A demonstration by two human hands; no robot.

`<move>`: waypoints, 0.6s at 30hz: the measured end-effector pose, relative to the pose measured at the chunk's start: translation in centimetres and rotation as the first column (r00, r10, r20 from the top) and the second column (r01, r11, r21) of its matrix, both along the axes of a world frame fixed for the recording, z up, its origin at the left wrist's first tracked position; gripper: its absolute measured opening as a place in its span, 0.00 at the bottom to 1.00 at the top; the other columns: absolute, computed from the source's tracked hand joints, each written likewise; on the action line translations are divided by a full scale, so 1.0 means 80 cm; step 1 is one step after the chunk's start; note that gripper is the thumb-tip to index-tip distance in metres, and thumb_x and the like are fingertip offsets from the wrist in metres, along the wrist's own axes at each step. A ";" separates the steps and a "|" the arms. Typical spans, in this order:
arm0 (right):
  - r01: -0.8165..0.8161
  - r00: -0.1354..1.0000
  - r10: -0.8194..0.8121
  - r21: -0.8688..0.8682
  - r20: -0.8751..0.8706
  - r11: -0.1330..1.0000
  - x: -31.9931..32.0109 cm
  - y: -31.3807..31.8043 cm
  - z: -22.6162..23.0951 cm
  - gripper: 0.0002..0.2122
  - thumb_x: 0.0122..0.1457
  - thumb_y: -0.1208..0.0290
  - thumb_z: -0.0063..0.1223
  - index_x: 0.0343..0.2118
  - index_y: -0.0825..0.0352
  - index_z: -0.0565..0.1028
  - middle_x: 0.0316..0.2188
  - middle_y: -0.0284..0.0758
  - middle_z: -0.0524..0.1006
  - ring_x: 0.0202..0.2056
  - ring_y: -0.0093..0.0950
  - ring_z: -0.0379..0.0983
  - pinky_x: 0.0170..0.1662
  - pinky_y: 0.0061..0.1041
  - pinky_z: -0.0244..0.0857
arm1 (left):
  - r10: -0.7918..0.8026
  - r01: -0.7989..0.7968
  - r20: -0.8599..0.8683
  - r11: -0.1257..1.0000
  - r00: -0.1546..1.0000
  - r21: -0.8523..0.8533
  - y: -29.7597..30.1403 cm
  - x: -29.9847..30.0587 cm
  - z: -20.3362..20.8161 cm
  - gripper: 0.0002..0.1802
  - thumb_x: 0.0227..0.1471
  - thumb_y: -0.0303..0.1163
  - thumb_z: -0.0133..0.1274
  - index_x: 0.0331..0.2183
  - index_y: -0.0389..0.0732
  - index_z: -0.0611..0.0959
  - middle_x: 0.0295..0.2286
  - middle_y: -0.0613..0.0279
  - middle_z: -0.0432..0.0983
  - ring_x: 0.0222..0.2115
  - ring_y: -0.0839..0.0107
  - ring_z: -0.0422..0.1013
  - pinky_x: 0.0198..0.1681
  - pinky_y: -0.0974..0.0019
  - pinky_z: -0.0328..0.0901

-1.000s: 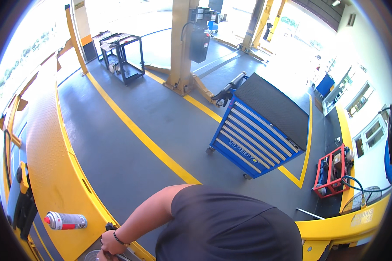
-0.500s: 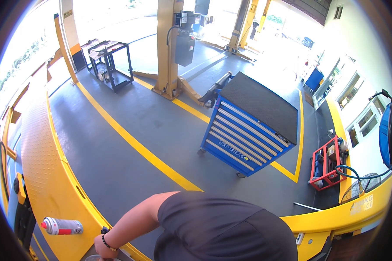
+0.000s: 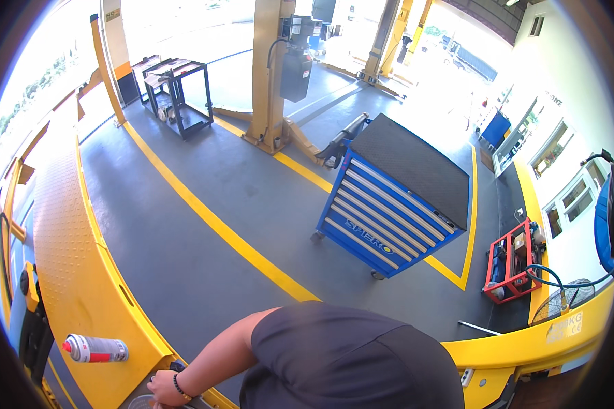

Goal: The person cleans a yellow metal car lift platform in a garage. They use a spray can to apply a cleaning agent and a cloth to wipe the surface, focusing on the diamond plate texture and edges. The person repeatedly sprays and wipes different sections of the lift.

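My right arm reaches to the left along the lower edge, in a dark sleeve and with a beaded bracelet at the wrist. My right hand (image 3: 164, 389) is at the yellow lift platform's inner edge, fingers bent and partly cut off by the frame. Below them a round greyish rim (image 3: 142, 403) shows; what the fingers grip is unclear. A grey and red spray can (image 3: 97, 348) is on the yellow lift platform (image 3: 63, 225), left of that hand, its red nozzle toward the left. Whether it stands or lies I cannot tell. My left hand is out of sight.
A blue wheeled tool cabinet (image 3: 382, 218) with a black top stands ahead. Farther left are a black metal cart (image 3: 177, 99) and a yellow lift post (image 3: 267, 75). At right are a red cart (image 3: 512, 262), a fan (image 3: 559, 300) and another yellow lift section (image 3: 518, 347).
The view has shifted slightly. My right hand appears a little higher in the picture, with more of its fingers and the round rim showing. A truck has appeared in the bright background. The can stays put.
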State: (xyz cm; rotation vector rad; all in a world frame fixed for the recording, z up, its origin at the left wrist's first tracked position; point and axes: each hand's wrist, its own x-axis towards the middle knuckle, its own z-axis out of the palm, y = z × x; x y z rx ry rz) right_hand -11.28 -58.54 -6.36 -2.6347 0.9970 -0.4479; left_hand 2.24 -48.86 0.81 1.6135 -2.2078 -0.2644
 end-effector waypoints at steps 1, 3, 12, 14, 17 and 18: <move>-0.054 0.997 0.053 -0.018 -0.051 0.998 -0.005 -0.003 0.007 0.12 0.60 0.60 0.56 0.38 0.60 0.87 0.39 0.37 0.85 0.44 0.37 0.83 0.45 0.37 0.77 | 0.008 -0.008 0.000 1.000 1.000 -0.003 0.001 0.002 -0.005 0.21 0.57 0.37 0.61 0.50 0.36 0.85 0.43 0.41 0.82 0.46 0.45 0.77 0.51 0.49 0.70; -0.152 0.978 0.144 -0.043 -0.153 0.987 -0.019 -0.008 0.020 0.13 0.61 0.60 0.56 0.40 0.60 0.87 0.41 0.37 0.85 0.45 0.37 0.83 0.46 0.37 0.77 | 0.024 -0.024 0.008 1.000 1.000 0.017 0.007 -0.002 -0.004 0.23 0.57 0.39 0.61 0.51 0.37 0.84 0.45 0.40 0.81 0.46 0.45 0.77 0.52 0.49 0.70; -0.163 0.980 0.174 0.111 -0.096 0.980 -0.019 -0.034 0.020 0.10 0.58 0.65 0.57 0.37 0.61 0.86 0.40 0.37 0.84 0.46 0.36 0.83 0.47 0.36 0.77 | -0.017 0.020 0.208 1.000 0.978 -0.011 -0.018 0.032 -0.033 0.25 0.53 0.34 0.58 0.53 0.36 0.82 0.52 0.46 0.79 0.56 0.49 0.71 0.59 0.48 0.65; -0.102 0.995 0.103 0.169 0.003 0.980 -0.016 -0.040 -0.008 0.10 0.57 0.67 0.58 0.38 0.62 0.86 0.41 0.39 0.84 0.45 0.37 0.83 0.48 0.37 0.77 | 0.031 -0.052 0.192 0.993 0.981 0.108 -0.021 0.019 -0.026 0.26 0.51 0.28 0.57 0.53 0.34 0.81 0.56 0.49 0.76 0.62 0.42 0.65 0.63 0.46 0.61; -0.150 0.988 0.146 0.091 0.045 0.985 -0.045 -0.020 0.023 0.08 0.57 0.69 0.58 0.36 0.63 0.85 0.40 0.39 0.83 0.42 0.39 0.83 0.47 0.37 0.77 | 0.127 -0.159 0.173 0.970 0.977 0.186 -0.008 -0.007 -0.001 0.27 0.52 0.34 0.58 0.55 0.39 0.81 0.58 0.53 0.76 0.64 0.43 0.63 0.65 0.41 0.57; -0.185 0.981 0.180 0.069 0.073 0.980 -0.054 -0.015 0.031 0.08 0.57 0.69 0.57 0.35 0.63 0.85 0.39 0.39 0.82 0.41 0.39 0.83 0.47 0.37 0.77 | 0.147 -0.187 0.200 0.963 0.969 0.195 -0.001 -0.017 0.010 0.27 0.53 0.34 0.58 0.55 0.40 0.81 0.58 0.54 0.76 0.64 0.44 0.63 0.65 0.43 0.56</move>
